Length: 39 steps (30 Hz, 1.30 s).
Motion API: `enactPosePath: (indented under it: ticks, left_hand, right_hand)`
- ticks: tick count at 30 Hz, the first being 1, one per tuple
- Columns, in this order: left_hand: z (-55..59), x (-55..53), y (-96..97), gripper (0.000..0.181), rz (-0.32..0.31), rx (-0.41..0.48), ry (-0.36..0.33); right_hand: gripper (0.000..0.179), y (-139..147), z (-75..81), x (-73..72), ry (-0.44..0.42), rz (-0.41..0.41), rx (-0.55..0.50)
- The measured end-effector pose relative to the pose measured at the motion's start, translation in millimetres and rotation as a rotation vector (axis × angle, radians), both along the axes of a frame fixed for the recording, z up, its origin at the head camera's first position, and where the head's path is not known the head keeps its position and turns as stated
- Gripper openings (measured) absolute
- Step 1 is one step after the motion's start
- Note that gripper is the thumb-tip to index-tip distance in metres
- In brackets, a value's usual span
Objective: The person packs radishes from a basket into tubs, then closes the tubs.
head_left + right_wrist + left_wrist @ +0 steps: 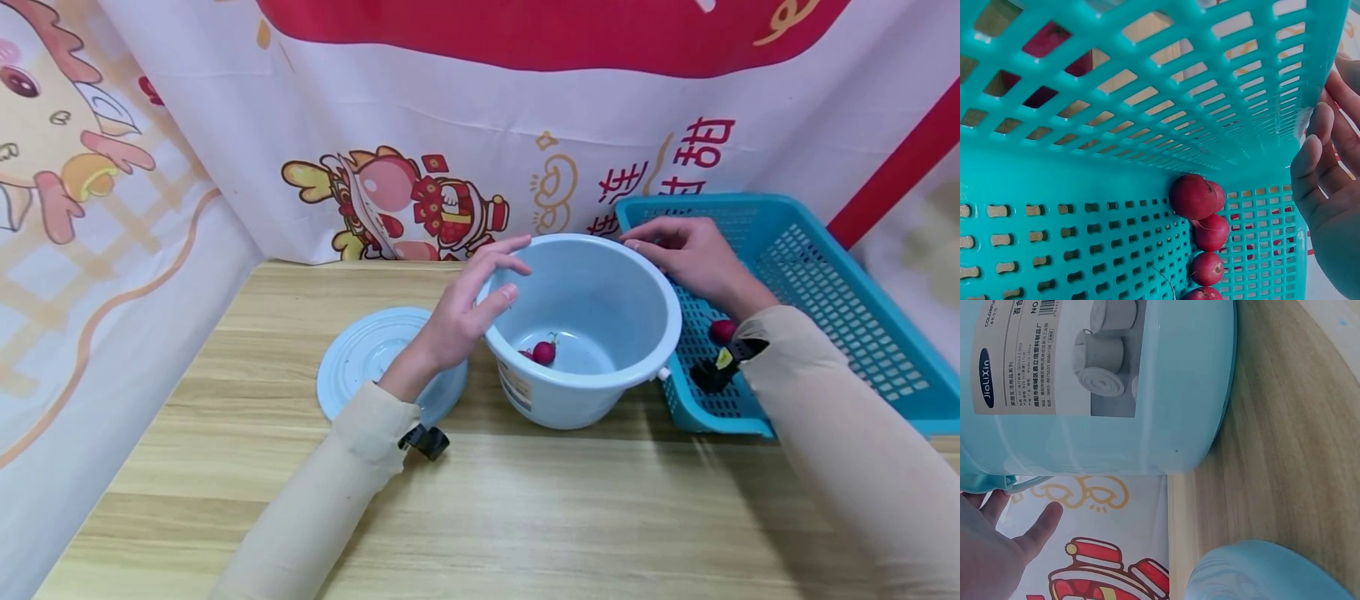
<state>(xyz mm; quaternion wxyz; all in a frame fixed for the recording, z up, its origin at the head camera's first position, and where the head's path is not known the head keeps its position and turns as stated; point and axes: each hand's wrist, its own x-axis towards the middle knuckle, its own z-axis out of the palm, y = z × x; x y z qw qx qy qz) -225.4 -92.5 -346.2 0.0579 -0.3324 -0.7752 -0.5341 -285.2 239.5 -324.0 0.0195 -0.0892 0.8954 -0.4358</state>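
A light blue bucket (pixel 567 404) stands on the table with a red radish (pixel 543 353) and part of another inside. My left hand (pixel 459 321) is at the bucket's left rim, fingers spread and thumb apart; nothing is in its grasp. Over at the right rim, my right hand (pixel 693 257) hovers beside the teal basket's (pixel 795 208) near wall, its fingers loosely bent and no object visible in them. Several red radishes (pixel 1207 269) lie along the basket's bottom in the right wrist view. Whether either hand touches the bucket's rim is hard to tell.
A round light blue lid (pixel 348 367) lies on the wooden table (pixel 480 517) left of the bucket, partly behind my left forearm. A printed cloth (pixel 420 92) hangs along the back. The basket stands close against the bucket's right side.
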Motion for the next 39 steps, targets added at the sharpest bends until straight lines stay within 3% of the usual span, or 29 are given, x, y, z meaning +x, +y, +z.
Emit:
enactPosePath:
  ticks: [39]
  left_hand:
    - [3.3,7.0,4.3,0.041,0.041,-0.015,0.004]
  right_hand:
    - [0.055,-3.6,5.3,0.2,-0.072,-0.011,0.037]
